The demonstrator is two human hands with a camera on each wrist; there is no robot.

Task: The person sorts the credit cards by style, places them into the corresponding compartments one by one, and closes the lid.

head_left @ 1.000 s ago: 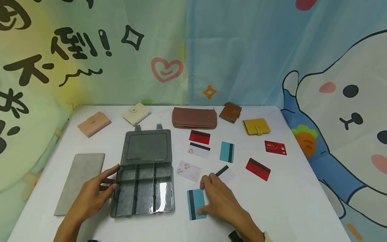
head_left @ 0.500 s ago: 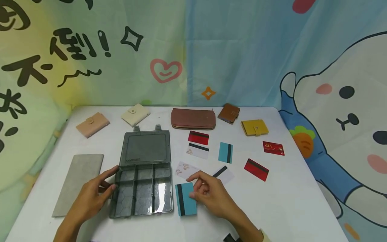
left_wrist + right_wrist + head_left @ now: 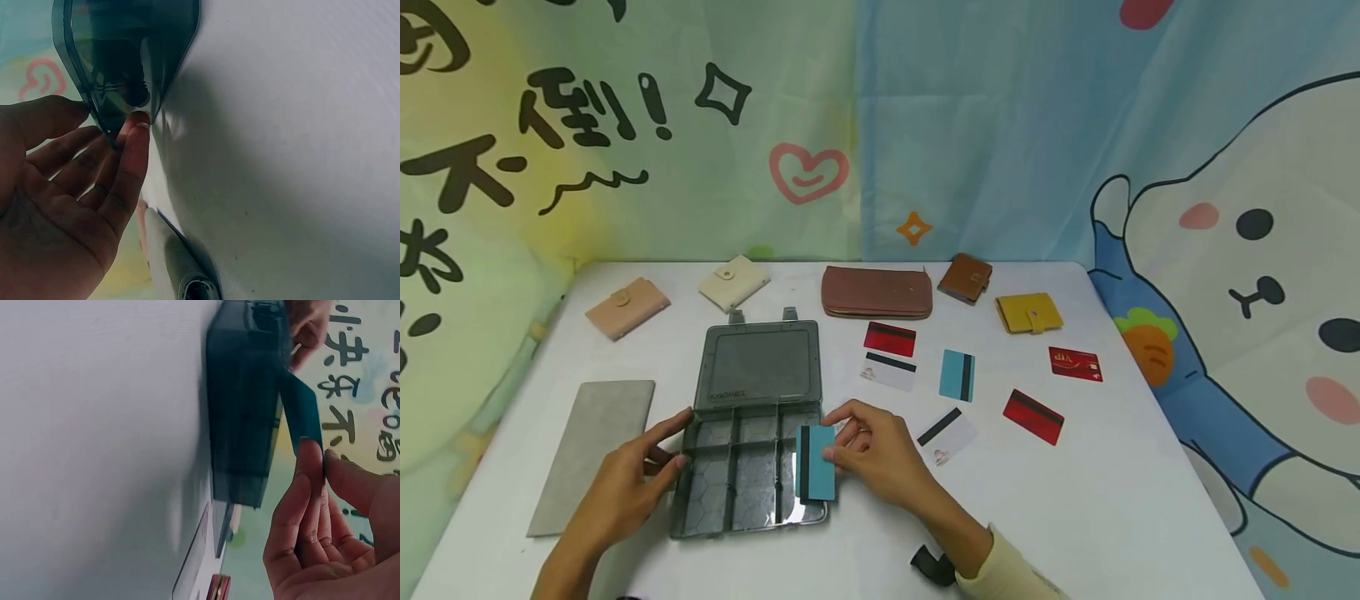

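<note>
A blue card with a dark stripe (image 3: pixel 817 463) is pinched between the thumb and fingers of my right hand (image 3: pixel 872 450). In the head view it stands over the right column of the grey see-through divided box (image 3: pixel 706 492); the right wrist view shows the blue card (image 3: pixel 303 412) tilted at the box's upper edge. The box's lid (image 3: pixel 763 362) lies folded back. My left hand (image 3: pixel 625 487) touches the box's left side with extended fingers; in the left wrist view its fingertips (image 3: pixel 139 122) meet the box corner. A floral white card lies mostly hidden behind my right hand.
Loose cards lie right of the box: a red card (image 3: pixel 890 339), a striped white card (image 3: pixel 946 436) and a blue card (image 3: pixel 957 375) among them. Wallets, including a brown one (image 3: pixel 876 292) and a yellow one (image 3: pixel 1028 313), line the back. A grey flat folder (image 3: pixel 591 454) lies left.
My right hand has lifted the blue card from the table and carried it left over the box's right side. My left hand has stayed at the box.
</note>
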